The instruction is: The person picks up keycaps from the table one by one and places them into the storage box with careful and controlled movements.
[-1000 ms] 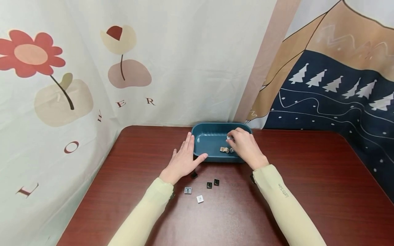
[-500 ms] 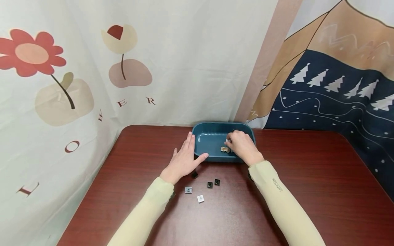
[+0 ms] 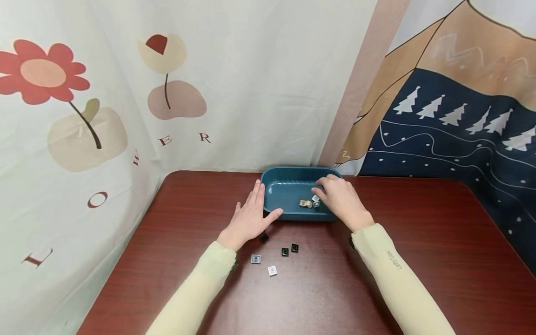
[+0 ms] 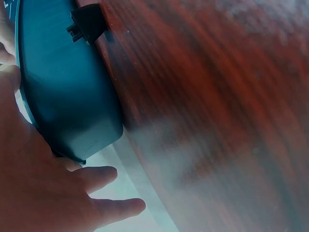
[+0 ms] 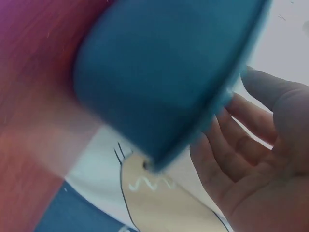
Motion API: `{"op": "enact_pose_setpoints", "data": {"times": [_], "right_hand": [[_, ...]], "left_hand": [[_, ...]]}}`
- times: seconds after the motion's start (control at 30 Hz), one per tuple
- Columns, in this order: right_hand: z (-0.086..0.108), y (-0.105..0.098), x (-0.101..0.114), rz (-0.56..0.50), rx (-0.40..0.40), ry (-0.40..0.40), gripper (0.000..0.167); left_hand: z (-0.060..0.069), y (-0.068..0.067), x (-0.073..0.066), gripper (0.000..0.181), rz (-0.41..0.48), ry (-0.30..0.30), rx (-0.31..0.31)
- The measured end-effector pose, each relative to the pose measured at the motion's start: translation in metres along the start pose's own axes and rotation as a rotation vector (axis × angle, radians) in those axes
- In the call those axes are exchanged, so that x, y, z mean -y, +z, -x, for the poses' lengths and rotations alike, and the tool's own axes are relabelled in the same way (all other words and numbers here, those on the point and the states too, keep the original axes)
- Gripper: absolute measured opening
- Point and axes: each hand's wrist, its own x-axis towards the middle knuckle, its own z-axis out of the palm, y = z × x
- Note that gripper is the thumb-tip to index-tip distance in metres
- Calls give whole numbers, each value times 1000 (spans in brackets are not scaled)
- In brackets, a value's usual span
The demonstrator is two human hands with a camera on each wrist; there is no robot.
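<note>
A teal rectangular tray (image 3: 289,217) stands at the back of the table. My left hand (image 3: 250,218) rests with straight fingers against its left end, the thumb at the front rim. My right hand (image 3: 341,197) hovers over the tray's right end, thumb and fingers apart, nothing visible between them. Just below its fingertips a white keycap (image 3: 315,198) lies in the tray, beside a grey-white keycap (image 3: 316,204) and tan keycaps (image 3: 303,203). In the right wrist view, the right hand's fingers (image 5: 241,140) are loosely bent beside the blurred tray wall.
In front of the tray lie a grey keycap (image 3: 256,259), a white keycap (image 3: 272,271) and black keycaps (image 3: 285,252) (image 3: 295,248). One more black keycap (image 4: 89,23) sits close to the tray wall, near the left wrist. A printed curtain (image 3: 251,93) hangs behind the table.
My right hand has let go of the white keycap, which now lies in the tray with the others. That hand has drawn slightly right; the left hand stays in place.
</note>
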Motion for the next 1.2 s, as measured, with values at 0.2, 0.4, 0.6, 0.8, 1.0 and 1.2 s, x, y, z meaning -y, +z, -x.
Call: {"op": "enact_pose_setpoints", "data": {"times": [0.2, 0.4, 0.6, 0.8, 1.0, 1.2], "right_hand": [[18, -17, -5, -14, -86, -7, 30], [42, -22, -10, -34, -106, -2, 31], [62, -19, -16, -15, -132, -48, 33], [77, -16, -22, 14, -48, -20, 56], [86, -15, -25, 65, 106, 6, 78], [89, -10, -29, 65, 218, 22, 87]], "left_hand": [[0, 0, -1, 104, 1, 7, -6], [0, 0, 0, 104, 2, 5, -2], [-1, 0, -1, 104, -4, 3, -7], [1, -2, -2, 104, -4, 6, -10], [1, -2, -2, 104, -15, 7, -20], [0, -2, -3, 104, -16, -6, -2]]}}
